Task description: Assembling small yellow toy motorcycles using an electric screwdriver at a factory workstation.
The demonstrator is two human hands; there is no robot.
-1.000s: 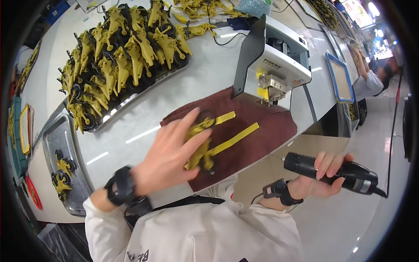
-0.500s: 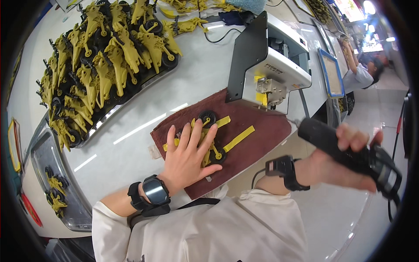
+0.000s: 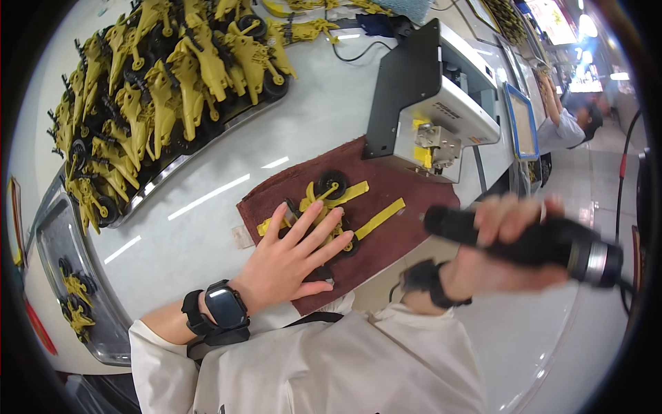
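My left hand lies with fingers spread over a small yellow-and-black toy vehicle assembly, whose black wheel shows beyond the fingertips. It rests on a dark red cloth. My fingers hide much of its middle. Two yellow strips stick out at its right, one of them the longer strip lying on the cloth. Closed round a black electric screwdriver, my right hand is in the air right of the cloth. Motion blurs the screwdriver, and its bit cannot be made out.
A large tray heaped with yellow toy bodies and black wheels stands at the left. Below it, a smaller metal tray holds a few pieces. A white-and-black box-shaped machine sits behind the cloth. Another person is at the far right.
My right hand has swung leftward with the screwdriver, closer to the cloth. My left hand has shifted slightly toward me, uncovering a little more of the assembly, and remains on it.
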